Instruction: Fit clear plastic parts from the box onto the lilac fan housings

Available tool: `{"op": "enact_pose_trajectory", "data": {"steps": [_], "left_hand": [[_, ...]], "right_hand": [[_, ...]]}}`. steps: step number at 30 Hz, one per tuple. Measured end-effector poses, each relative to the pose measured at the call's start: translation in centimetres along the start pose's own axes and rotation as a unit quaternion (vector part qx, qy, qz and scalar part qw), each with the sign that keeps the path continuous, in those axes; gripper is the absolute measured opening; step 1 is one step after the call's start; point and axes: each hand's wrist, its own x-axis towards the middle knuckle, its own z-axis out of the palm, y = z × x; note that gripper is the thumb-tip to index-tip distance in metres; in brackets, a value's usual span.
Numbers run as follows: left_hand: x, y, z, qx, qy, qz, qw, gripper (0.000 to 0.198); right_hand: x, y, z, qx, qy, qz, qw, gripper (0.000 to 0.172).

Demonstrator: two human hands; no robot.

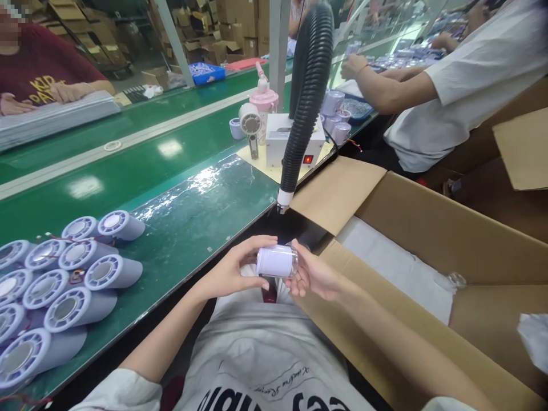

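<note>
A lilac cylindrical fan housing lies sideways between my two hands above my lap, with a clear, shiny plastic layer around it at the right end. My left hand grips its left end, thumb below and fingers above. The fingers of my right hand are curled round its right end. Just above the housing hangs the metal-tipped nozzle of a black ribbed hose, apart from it. On the bench to the left lie several similar lilac housings with thin red wires.
An open cardboard box with white sheeting inside stands at my right. On the green bench are a white machine box with a lit red switch, a handheld fan and a pink cup. Co-workers sit across and at right.
</note>
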Motion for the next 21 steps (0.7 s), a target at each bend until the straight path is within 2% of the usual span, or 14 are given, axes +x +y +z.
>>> {"op": "enact_pose_trajectory", "data": {"steps": [2, 5, 7, 8, 9, 10, 11, 12, 13, 14, 15, 16, 19, 21], "left_hand": [[-1.0, 0.9, 0.7, 0.025, -0.002, -0.015, 1.0, 0.061], [-2.2, 2.0, 1.7, -0.01, 0.016, -0.053, 0.998, 0.06], [-2.9, 2.5, 2.2, -0.06, 0.037, -0.083, 0.994, 0.061], [-3.2, 2.6, 2.4, -0.088, 0.048, -0.094, 0.991, 0.06], [-3.5, 2.6, 2.6, -0.114, 0.054, -0.102, 0.987, 0.06], [-3.7, 2.6, 2.7, -0.138, 0.058, -0.105, 0.983, 0.059], [-3.8, 2.6, 2.8, -0.159, 0.058, -0.108, 0.98, 0.058], [-3.9, 2.6, 2.9, -0.174, 0.056, -0.111, 0.977, 0.056], [-4.0, 2.5, 2.9, -0.184, 0.052, -0.115, 0.975, 0.055], [-4.0, 2.5, 2.9, -0.185, 0.046, -0.12, 0.974, 0.055], [-4.0, 2.5, 2.9, -0.176, 0.04, -0.125, 0.976, 0.056], [-4.0, 2.5, 2.8, -0.159, 0.033, -0.128, 0.978, 0.059], [-4.0, 2.5, 2.5, -0.119, 0.013, -0.115, 0.986, 0.072], [-4.1, 2.5, 2.4, -0.134, 0.0, -0.115, 0.984, 0.074]], "right_hand": [[-1.2, 0.2, 0.6, -0.012, -0.012, 0.04, 0.999, 0.069], [-2.7, 0.7, 1.0, -0.072, -0.015, 0.071, 0.995, 0.076], [-3.4, 1.3, 0.8, -0.161, 0.03, 0.011, 0.986, 0.073], [-3.7, 1.6, 0.6, -0.224, 0.067, -0.055, 0.971, 0.065], [-3.9, 1.8, 0.4, -0.292, 0.101, -0.145, 0.94, 0.051], [-4.1, 2.0, 0.2, -0.361, 0.116, -0.244, 0.892, 0.038], [-4.2, 2.1, 0.0, -0.425, 0.106, -0.339, 0.832, 0.039], [-4.2, 2.2, -0.1, -0.479, 0.074, -0.417, 0.769, 0.05], [-4.2, 2.2, -0.2, -0.516, 0.031, -0.469, 0.716, 0.059], [-4.2, 2.2, -0.3, -0.536, -0.006, -0.495, 0.683, 0.063], [-4.2, 2.2, -0.3, -0.541, -0.03, -0.499, 0.676, 0.063], [-4.2, 2.2, -0.2, -0.53, -0.036, -0.482, 0.697, 0.059], [-4.3, 2.6, 0.0, -0.393, -0.033, -0.374, 0.84, 0.052], [-4.4, 2.9, 0.0, -0.304, -0.04, -0.316, 0.898, 0.051]]}}
